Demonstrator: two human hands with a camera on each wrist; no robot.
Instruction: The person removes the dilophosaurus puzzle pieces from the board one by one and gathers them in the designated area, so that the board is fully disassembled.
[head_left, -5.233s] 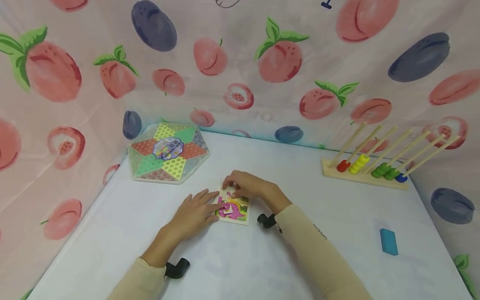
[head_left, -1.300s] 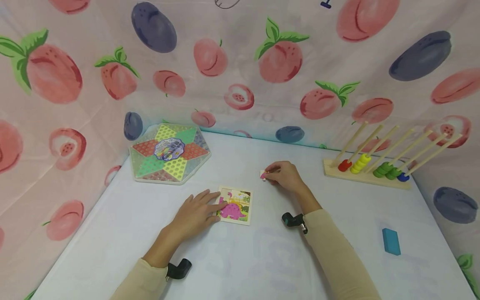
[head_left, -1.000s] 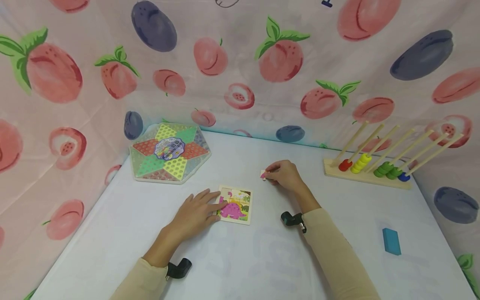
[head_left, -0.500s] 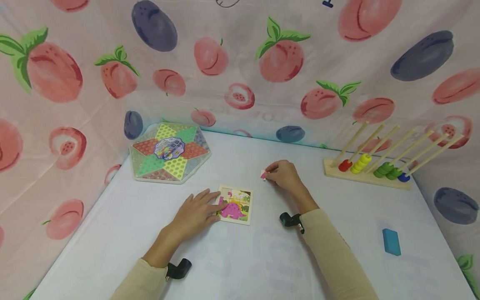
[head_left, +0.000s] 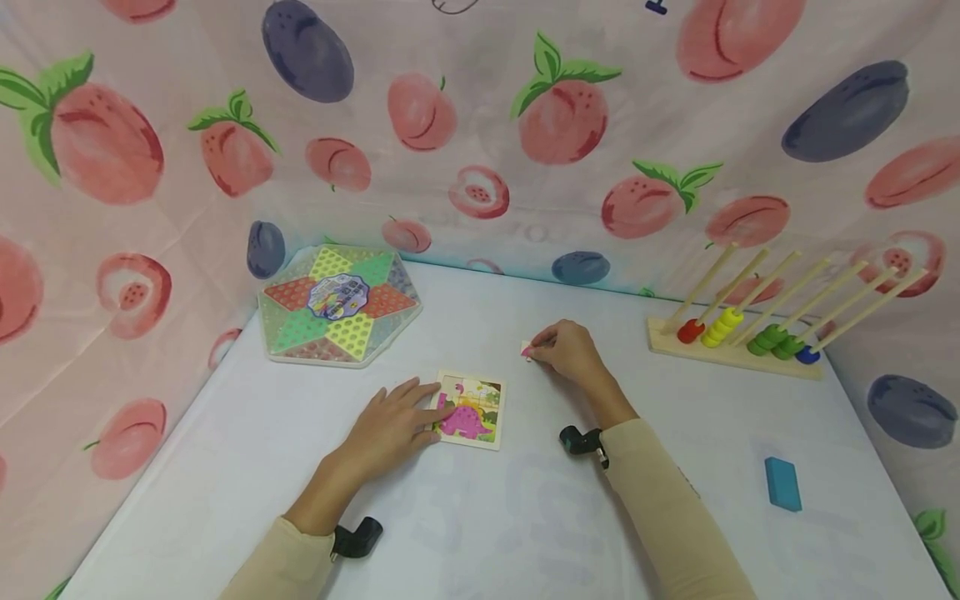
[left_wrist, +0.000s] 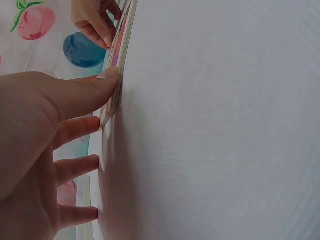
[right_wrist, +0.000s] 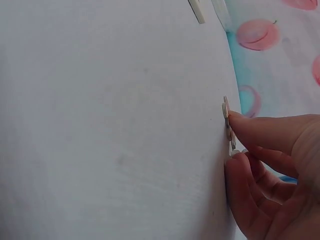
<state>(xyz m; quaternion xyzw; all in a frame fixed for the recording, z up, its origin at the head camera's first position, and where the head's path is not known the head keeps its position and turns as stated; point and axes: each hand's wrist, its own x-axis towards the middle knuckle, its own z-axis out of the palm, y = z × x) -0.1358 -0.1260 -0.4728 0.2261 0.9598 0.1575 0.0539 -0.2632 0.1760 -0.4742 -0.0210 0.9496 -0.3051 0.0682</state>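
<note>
A small square jigsaw puzzle (head_left: 467, 422) with a pink dinosaur picture lies in a pale frame in the middle of the table. My left hand (head_left: 392, 429) rests at its left side with fingers spread, index finger on the picture. In the left wrist view, the thumb (left_wrist: 95, 92) touches the puzzle's edge and other fingertips meet the tabletop. Farther back and right, my right hand (head_left: 572, 353) pinches a small pink and white puzzle piece (head_left: 526, 350) close to the table. In the right wrist view, thin pieces (right_wrist: 227, 122) seem to overlap at the thumb; their number is unclear.
A hexagonal Chinese checkers board (head_left: 337, 306) lies at the back left. At the back right stands a wooden peg rack (head_left: 735, 357) with coloured beads. A blue block (head_left: 783, 483) lies at the right. Fruit-printed cloth (head_left: 480, 125) walls the table's back and sides.
Earlier my right hand was over the puzzle, where a loose white piece lay on the picture. It has since moved right and back, now pinching a piece. My left hand stays in place.
</note>
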